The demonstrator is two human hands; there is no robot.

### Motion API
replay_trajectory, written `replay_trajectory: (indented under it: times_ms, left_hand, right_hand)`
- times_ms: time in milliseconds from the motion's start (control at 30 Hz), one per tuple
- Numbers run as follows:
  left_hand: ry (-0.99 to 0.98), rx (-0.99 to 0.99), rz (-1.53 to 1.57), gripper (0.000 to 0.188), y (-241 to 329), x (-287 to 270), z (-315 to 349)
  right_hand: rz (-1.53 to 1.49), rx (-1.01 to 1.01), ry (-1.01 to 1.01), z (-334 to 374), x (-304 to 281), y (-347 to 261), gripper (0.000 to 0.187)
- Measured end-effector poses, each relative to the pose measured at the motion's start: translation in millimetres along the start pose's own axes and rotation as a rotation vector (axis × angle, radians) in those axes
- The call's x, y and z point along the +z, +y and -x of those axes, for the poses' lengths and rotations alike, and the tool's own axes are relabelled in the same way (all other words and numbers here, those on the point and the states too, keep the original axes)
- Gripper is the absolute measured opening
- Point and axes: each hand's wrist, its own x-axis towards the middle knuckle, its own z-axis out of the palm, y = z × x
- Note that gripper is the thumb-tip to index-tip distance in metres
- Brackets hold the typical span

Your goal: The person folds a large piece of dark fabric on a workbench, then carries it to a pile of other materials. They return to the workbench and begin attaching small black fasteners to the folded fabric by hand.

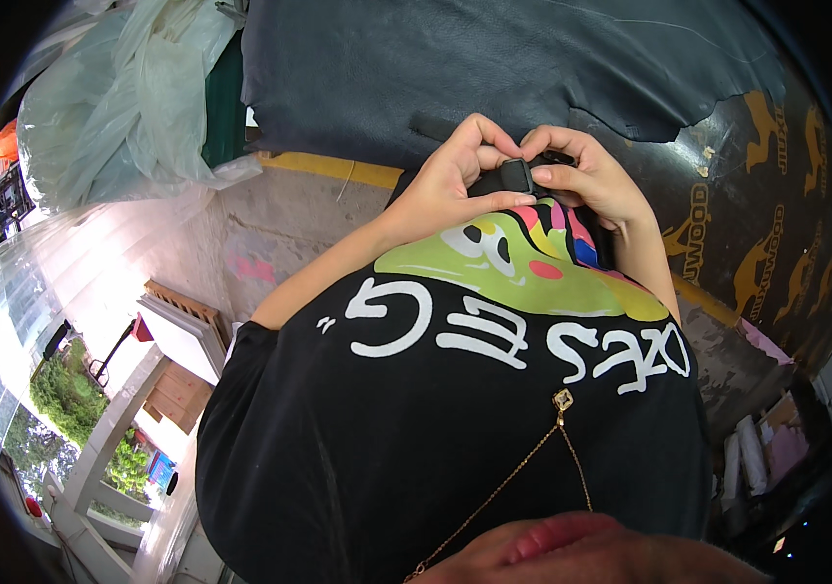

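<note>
Clear plastic bags (133, 97) bulging far left. Left hand (445, 180) and right hand (586, 175) both pinching closed on black buckle (516, 176) at shirt front (455, 409). Dark leather sheet (494, 68) crowding just beyond, printed board (766, 195) boxing in right; little room.

The person wears a black short-sleeved T-shirt (416, 438) with large white lettering across the chest and a bright cartoon print (523, 268) in lime green, with white eyes, a pink spot and stripes of pink, black, yellow and blue. A thin gold chain (523, 467) hangs over the shirt, carrying a small square pendant (563, 399). Both forearms are bare below the sleeves
</note>
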Motion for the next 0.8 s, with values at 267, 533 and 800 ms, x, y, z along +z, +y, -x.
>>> replay_trajectory:
  times_ms: [267,533,800]
  left_hand:
    - [0.035,0.084,-0.080,0.038,-3.3,-2.0,-1.5]
    - [0.130,0.088,-0.244,0.039,-3.2,-4.5,0.1]
    - [0.189,-0.014,-0.194,0.035,2.2,-3.3,3.6]
  right_hand:
    - [-0.043,-0.081,-0.034,-5.5,-4.9,14.4,0.013]
    - [-0.109,-0.034,-0.028,-6.5,-2.0,18.2,0.015]
    - [0.486,-0.432,0.287,10.5,27.6,-2.8,0.033]
